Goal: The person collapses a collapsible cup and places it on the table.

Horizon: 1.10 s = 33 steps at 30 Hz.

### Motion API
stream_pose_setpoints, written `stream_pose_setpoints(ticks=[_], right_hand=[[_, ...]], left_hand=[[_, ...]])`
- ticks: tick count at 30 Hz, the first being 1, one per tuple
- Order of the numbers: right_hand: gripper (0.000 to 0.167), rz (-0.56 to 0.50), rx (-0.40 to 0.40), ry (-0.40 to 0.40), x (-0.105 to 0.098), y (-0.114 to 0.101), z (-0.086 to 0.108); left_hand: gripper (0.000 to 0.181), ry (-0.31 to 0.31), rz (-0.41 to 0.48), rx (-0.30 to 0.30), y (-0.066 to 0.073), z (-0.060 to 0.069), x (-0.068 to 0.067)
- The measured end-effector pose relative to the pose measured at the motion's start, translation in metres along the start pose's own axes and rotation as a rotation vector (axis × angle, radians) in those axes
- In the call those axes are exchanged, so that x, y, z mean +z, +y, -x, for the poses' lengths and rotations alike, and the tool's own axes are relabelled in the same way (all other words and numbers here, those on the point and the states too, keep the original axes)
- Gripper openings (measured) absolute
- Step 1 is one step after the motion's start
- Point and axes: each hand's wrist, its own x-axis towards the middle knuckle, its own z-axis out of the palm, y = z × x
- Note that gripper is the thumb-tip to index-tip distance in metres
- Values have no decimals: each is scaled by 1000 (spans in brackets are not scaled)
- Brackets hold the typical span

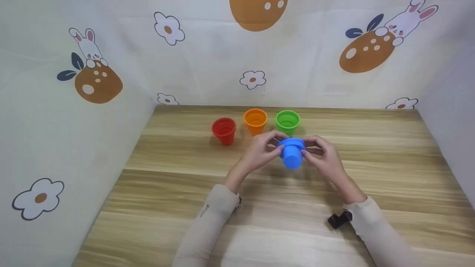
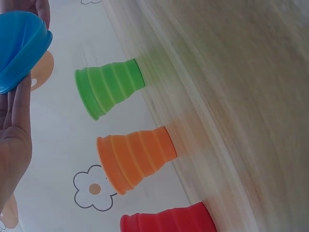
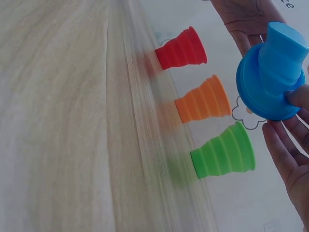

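Blue cup [image 1: 292, 152], partly collapsed, aloft between fingers [image 1: 275, 152], narrow base [image 1: 292, 162] toward the head camera

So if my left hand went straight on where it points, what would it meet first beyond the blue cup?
Probably the green cup, though your left hand looks raised, so it might pass above.

Letters "ce" [image 3: 287, 4] on the pale backdrop [image 3: 178, 13], plus small, illegible print [image 1: 204, 210] on the left sleeve [image 1: 202, 231].
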Motion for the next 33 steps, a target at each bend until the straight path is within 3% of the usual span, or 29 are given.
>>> stream_pose_setpoints(ticks=[10,24,29,33], right_hand=[[27,29,-31,24,1,1,-1],[28,101,-55,-6,3,-2,-1],[28,91,-34,-57,3,-3,-2],[30,25,5,-85,0,-1,-3]], left_hand=[[29,-35,-1,-48,-2,-1,0],[30,-76,-18,-48,-1,-2,-1],[29,-58,-19,-45,-1,-2,-2],[28,-24,-27,-50,-1,-1,-4]])
